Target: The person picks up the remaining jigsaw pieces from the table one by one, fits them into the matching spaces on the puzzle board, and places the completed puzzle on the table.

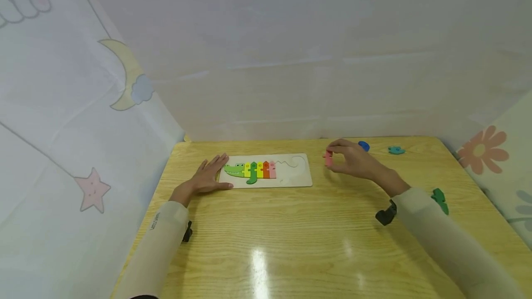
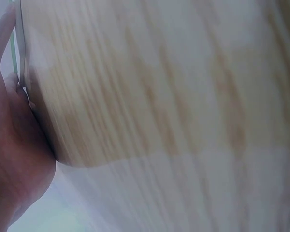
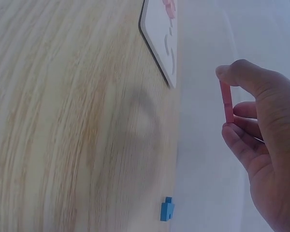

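A white puzzle board lies on the table with part of a crocodile laid in it: a green head, a green leg, and yellow, orange and pink pieces. My left hand rests at the board's left end, fingers and thumb spread along its edge. Between thumb and fingertips, my right hand pinches a pink puzzle piece to the right of the board. In the right wrist view that piece is held edge-on, raised off the table. A curvy outline shows on the board's bare right part.
Behind the right hand lie a blue puzzle piece and a teal puzzle piece. A green puzzle piece sits beside the right forearm, partly hidden by the sleeve. White printed sheets enclose the wooden table at the back and sides.
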Demonstrator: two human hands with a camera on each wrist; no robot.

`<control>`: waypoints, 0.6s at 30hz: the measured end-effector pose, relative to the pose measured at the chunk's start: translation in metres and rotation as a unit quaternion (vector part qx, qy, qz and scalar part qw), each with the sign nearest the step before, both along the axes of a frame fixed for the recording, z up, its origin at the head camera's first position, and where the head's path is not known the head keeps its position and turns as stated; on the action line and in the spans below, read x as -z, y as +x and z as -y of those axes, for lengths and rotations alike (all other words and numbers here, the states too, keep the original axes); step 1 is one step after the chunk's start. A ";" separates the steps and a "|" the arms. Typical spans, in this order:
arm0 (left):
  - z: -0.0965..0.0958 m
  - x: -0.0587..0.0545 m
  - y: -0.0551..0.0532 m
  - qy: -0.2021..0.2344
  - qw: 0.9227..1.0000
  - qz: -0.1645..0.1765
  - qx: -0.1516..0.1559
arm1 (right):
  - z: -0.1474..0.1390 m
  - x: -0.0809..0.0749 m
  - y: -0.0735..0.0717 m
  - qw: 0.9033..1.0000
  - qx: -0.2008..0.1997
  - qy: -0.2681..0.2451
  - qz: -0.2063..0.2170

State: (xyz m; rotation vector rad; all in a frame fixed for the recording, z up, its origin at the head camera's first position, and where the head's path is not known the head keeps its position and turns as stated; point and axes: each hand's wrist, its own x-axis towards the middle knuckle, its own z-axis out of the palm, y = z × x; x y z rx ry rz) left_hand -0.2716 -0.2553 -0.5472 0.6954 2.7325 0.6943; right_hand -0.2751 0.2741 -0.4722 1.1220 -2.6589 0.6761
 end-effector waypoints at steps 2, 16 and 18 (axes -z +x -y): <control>0.000 0.001 0.000 -0.002 1.000 0.000 0.000 | 0.003 0.000 0.000 1.000 0.000 0.002 -0.006; -0.006 -0.012 0.006 -0.027 1.000 0.003 -0.011 | 0.020 0.003 0.002 1.000 -0.013 0.007 -0.008; -0.007 -0.013 0.007 -0.031 0.999 0.003 -0.014 | 0.023 0.002 0.001 1.000 -0.019 0.005 -0.014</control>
